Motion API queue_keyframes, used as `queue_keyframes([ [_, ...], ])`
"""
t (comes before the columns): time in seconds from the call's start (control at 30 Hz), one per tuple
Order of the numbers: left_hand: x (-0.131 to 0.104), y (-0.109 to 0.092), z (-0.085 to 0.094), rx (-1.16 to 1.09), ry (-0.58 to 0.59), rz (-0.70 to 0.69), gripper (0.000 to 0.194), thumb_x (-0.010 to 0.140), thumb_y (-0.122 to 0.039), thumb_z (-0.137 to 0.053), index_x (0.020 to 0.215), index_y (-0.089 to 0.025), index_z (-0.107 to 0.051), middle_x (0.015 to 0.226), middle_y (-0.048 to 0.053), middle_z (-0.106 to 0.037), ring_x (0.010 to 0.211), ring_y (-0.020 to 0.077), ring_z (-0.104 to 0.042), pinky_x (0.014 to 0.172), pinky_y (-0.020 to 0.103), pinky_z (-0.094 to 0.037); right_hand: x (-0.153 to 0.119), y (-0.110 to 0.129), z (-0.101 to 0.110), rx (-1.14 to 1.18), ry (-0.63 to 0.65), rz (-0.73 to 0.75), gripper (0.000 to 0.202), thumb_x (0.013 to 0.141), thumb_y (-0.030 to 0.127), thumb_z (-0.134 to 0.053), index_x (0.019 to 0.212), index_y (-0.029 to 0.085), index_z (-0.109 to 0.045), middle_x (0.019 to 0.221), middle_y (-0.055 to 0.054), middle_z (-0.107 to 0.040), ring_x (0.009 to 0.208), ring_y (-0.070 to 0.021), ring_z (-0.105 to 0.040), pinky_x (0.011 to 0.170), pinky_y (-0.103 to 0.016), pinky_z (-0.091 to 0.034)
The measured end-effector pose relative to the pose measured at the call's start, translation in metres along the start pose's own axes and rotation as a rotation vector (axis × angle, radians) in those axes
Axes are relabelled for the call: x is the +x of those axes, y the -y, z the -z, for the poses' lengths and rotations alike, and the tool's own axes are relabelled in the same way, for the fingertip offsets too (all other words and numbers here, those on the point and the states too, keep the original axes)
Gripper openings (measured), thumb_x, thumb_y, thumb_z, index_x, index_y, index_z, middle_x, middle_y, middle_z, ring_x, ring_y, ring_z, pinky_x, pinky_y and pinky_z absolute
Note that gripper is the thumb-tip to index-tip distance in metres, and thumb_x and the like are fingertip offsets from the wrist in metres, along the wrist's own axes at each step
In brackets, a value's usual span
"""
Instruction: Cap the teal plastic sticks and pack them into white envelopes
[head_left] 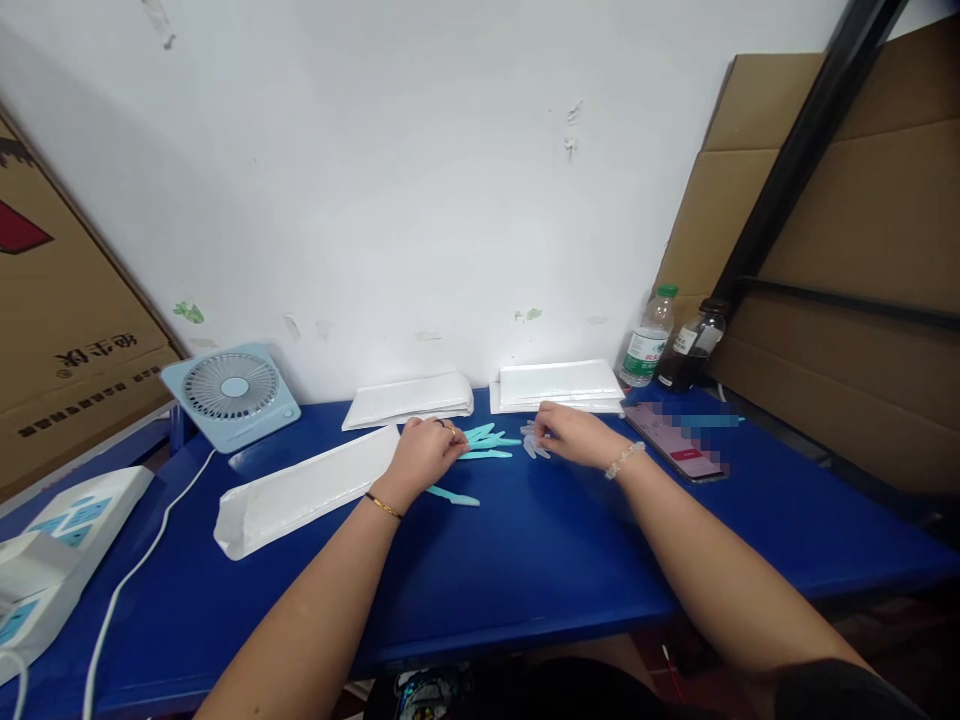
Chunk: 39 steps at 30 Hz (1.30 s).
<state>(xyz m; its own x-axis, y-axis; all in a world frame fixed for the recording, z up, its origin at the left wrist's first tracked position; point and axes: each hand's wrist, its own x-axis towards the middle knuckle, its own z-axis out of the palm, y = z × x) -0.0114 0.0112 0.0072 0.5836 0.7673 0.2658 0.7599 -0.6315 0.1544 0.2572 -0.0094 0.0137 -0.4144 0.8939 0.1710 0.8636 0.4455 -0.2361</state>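
Note:
Slim turquoise plastic sticks (pixel 491 441), shaped like eyebrow razors, lie fanned out on the blue table. My left hand (pixel 431 455) is closed at their left end, its fingertips pinching one. Another turquoise stick (pixel 456 496) lies nearer to me, partly behind that hand. Just to the right is a small heap of translucent pale plastic caps (pixel 531 443). My right hand (pixel 571 433) bends over the heap, thumb and fingers pinched together on a cap; the fingertips partly cover it. Beside my left hand lies a long white padded envelope (pixel 307 490).
Two stacks of white padded envelopes (pixel 409 398) (pixel 559 382) lie along the wall. A light-blue fan (pixel 234 392) and a power strip (pixel 75 540) are at left. A phone (pixel 675 440), a water bottle (pixel 649 340) and a dark-liquid bottle (pixel 694 350) are at right.

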Motion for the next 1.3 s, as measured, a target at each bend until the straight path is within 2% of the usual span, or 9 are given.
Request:
queue_keyframes([
  [0.13,-0.007,0.015,0.016,-0.068,-0.017,0.091,0.025,0.079,-0.042,-0.057,0.094,-0.025,-0.068,0.096,0.003,-0.067,0.092,0.0215,-0.057,0.082,0.032,-0.038,0.004,-0.019,-0.001,0.070,-0.133,-0.052,0.005,0.078,0.022,-0.061,0.079,0.018,-0.063,0.090,-0.005,-0.057,0.077,-0.0151,-0.057,0.070,-0.025,-0.041],
  [0.23,-0.018,0.024,0.026,-0.158,0.176,0.028,0.033,0.065,-0.045,-0.069,0.092,-0.027,-0.069,0.095,0.001,-0.064,0.084,0.0201,-0.057,0.072,0.028,-0.040,0.005,-0.020,-0.001,0.141,-0.198,-0.044,0.009,0.079,0.022,-0.057,0.078,0.018,-0.064,0.088,-0.005,-0.058,0.076,-0.0149,-0.056,0.071,-0.026,-0.041],
  [0.37,-0.025,0.021,0.026,-0.183,0.373,-0.023,0.013,0.061,-0.034,-0.072,0.071,-0.026,-0.070,0.079,0.000,-0.063,0.078,0.0190,-0.056,0.065,0.026,-0.036,0.002,-0.003,0.002,0.246,-0.143,0.000,0.018,0.081,0.031,-0.056,0.076,0.017,-0.066,0.083,-0.004,-0.060,0.068,-0.0136,-0.053,0.064,-0.025,-0.039],
  [0.5,-0.019,-0.001,0.016,-0.275,0.330,-0.028,0.012,0.075,-0.032,-0.060,0.072,-0.022,-0.065,0.070,0.000,-0.062,0.068,0.0160,-0.054,0.060,0.025,-0.034,-0.001,0.021,-0.002,0.387,0.134,0.089,0.033,0.081,0.048,-0.056,0.083,0.018,-0.067,0.072,-0.001,-0.063,0.061,-0.0123,-0.051,0.055,-0.023,-0.036],
  [0.6,-0.014,-0.017,0.012,-0.351,0.285,-0.049,0.017,0.082,-0.036,-0.052,0.078,-0.021,-0.061,0.070,0.000,-0.061,0.063,0.0147,-0.052,0.058,0.024,-0.033,0.000,0.033,-0.007,0.411,0.256,0.181,0.035,0.084,0.049,-0.053,0.083,0.018,-0.066,0.067,0.000,-0.063,0.057,-0.0112,-0.051,0.053,-0.022,-0.034],
  [0.77,-0.012,-0.021,0.010,-0.443,0.241,0.012,0.021,0.085,-0.038,-0.046,0.082,-0.020,-0.056,0.068,0.000,-0.061,0.061,0.0143,-0.054,0.057,0.024,-0.035,0.002,0.029,-0.005,0.454,0.193,0.178,0.035,0.087,0.044,-0.049,0.075,0.016,-0.066,0.063,0.000,-0.063,0.055,-0.0109,-0.052,0.055,-0.022,-0.037],
  [1.07,-0.010,0.002,0.004,-0.720,0.147,0.175,0.030,0.083,-0.048,-0.047,0.085,-0.019,-0.051,0.069,-0.002,-0.052,0.056,0.0105,-0.050,0.052,0.022,-0.039,0.001,-0.011,0.002,0.807,-0.133,-0.111,0.036,0.080,0.043,-0.058,0.103,0.016,-0.066,0.078,-0.004,-0.068,0.063,-0.0134,-0.061,0.063,-0.027,-0.049],
  [1.2,-0.010,0.001,0.001,-0.719,0.135,0.185,0.033,0.081,-0.050,-0.050,0.085,-0.017,-0.053,0.066,-0.003,-0.050,0.055,0.0102,-0.049,0.050,0.021,-0.037,0.003,0.001,-0.005,0.995,-0.119,-0.095,0.031,0.073,0.043,-0.068,0.086,0.015,-0.062,0.073,-0.004,-0.068,0.058,-0.0125,-0.061,0.053,-0.023,-0.048],
  [1.3,-0.010,0.000,-0.001,-0.690,0.138,0.182,0.032,0.081,-0.049,-0.050,0.086,-0.017,-0.055,0.064,-0.003,-0.051,0.055,0.0107,-0.050,0.050,0.021,-0.037,0.003,0.010,-0.007,0.976,-0.073,-0.105,0.033,0.071,0.045,-0.069,0.077,0.014,-0.061,0.065,-0.004,-0.066,0.050,-0.0105,-0.057,0.044,-0.021,-0.042],
])
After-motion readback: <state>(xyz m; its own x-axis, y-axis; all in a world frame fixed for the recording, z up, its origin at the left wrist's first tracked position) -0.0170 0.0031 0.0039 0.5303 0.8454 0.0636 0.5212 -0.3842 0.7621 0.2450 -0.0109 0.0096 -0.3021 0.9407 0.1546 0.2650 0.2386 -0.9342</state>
